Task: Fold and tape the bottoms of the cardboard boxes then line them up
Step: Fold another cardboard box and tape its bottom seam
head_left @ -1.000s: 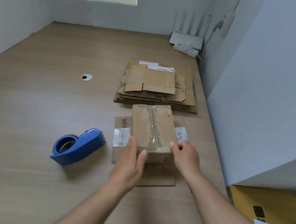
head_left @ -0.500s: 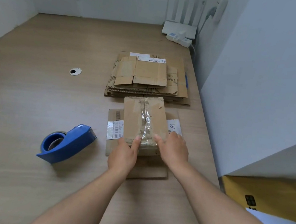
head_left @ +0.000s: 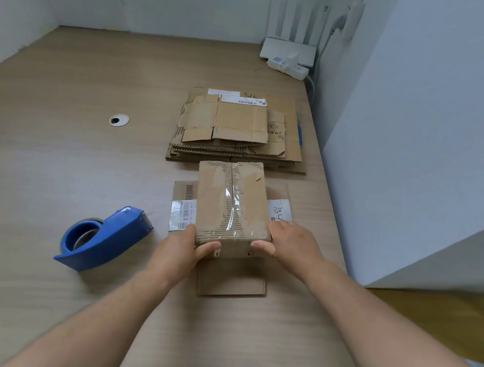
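Wooden table [head_left: 45, 282]: worn taped box [head_left: 233, 200]; left hand [head_left: 181, 250], right hand [head_left: 291, 243] fingers grip near corners.

Small box [head_left: 233, 200], taped seam uppermost, on flattened box [head_left: 232, 281]; flat stack [head_left: 240, 129] at 12 o'clock, tape dispenser [head_left: 103, 240] at 9 o'clock.

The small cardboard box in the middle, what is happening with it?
A person grips the small cardboard box at its near corners, left hand and right hand one on each side. Its upward face is already taped along the seam. It rests on a flattened box. The blue tape dispenser lies to its left, untouched, and a stack of flattened boxes waits behind.
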Available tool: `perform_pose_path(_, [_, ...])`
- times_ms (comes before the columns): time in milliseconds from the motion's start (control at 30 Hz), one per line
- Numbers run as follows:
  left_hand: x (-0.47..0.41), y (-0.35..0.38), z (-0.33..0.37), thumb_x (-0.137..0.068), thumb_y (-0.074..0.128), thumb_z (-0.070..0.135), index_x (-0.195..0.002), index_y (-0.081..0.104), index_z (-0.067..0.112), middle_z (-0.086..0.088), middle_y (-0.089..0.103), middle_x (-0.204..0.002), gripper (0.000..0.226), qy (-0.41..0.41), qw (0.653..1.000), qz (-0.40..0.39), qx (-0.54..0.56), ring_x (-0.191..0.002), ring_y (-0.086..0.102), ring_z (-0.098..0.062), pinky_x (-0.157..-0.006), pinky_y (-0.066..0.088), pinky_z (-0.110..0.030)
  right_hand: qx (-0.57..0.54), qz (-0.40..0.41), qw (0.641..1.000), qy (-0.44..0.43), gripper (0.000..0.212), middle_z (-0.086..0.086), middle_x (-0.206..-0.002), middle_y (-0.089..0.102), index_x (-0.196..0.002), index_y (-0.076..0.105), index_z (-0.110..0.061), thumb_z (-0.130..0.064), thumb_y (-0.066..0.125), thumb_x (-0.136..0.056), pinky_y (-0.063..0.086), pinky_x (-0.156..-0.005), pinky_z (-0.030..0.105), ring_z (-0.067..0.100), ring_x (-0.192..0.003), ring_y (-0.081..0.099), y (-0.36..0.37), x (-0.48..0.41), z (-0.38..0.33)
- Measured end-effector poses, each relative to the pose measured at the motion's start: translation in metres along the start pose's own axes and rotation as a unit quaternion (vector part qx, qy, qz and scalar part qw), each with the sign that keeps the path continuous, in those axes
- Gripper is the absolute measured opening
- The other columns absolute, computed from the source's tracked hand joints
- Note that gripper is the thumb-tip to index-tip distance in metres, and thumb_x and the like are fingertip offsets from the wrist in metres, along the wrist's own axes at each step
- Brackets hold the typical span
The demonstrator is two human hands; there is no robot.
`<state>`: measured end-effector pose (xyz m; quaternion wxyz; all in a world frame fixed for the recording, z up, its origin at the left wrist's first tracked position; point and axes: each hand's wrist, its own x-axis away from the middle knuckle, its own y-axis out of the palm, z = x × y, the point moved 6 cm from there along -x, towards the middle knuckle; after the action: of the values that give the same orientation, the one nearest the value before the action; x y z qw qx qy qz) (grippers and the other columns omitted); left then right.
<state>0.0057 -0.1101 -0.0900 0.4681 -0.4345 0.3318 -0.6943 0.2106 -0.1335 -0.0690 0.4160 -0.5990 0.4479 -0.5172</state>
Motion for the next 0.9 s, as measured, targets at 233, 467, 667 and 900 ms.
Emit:
perform_pose_path(233, [0.006,-0.004,-0.015,-0.100,0.036,0.039,-0.094,0.047,0.038,0.010,0.057,-0.101,0.012,0.091,0.986,-0.122,0.069,-0.094,0.055,-0.013,-0.084,0.044,-0.025,-0.028,-0.042,0.995,-0.084,0.035,0.007,-0.113,0.056,-0.105,0.054,-0.010,-0.039,0.034,-0.102,0.034,-0.084,0.026,0.019,-0.106,0.047,0.005,0.005,0.008])
perform_pose_path(467, [0.006,-0.014,-0.023,-0.101,0.042,0.027,-0.139,0.041,0.035,0.016,0.053,-0.128,0.039,0.087,0.955,-0.154,0.239,-0.114,0.057,-0.009,-0.098,0.047,-0.023,-0.143,-0.081,0.984,-0.076,0.028,0.008,-0.108,0.062,-0.102,0.062,-0.007,-0.025,0.040,-0.100,0.039,-0.083,0.031,0.021,-0.097,0.052,0.002,0.011,0.013])
perform_pose_path(667, [0.005,-0.011,-0.029,-0.099,0.044,0.033,-0.115,0.058,0.042,0.019,0.062,-0.117,0.024,0.096,0.977,-0.096,0.162,-0.100,0.063,0.004,-0.090,0.053,-0.023,-0.096,-0.090,0.989,-0.072,0.035,0.004,-0.094,0.064,-0.091,0.065,-0.013,-0.046,0.052,-0.093,0.031,-0.066,0.028,0.012,-0.079,0.044,0.004,0.003,0.005])
perform_pose_path(900, [0.006,-0.012,-0.034,-0.101,0.038,0.030,-0.117,0.048,0.055,0.026,0.055,-0.123,0.032,0.128,0.962,-0.145,0.195,-0.108,0.060,-0.001,-0.088,0.053,-0.023,-0.201,-0.170,0.964,-0.044,0.024,-0.004,-0.072,0.055,-0.070,0.060,-0.014,-0.018,0.049,-0.090,0.034,-0.059,0.020,0.006,-0.068,0.045,-0.003,0.003,0.011])
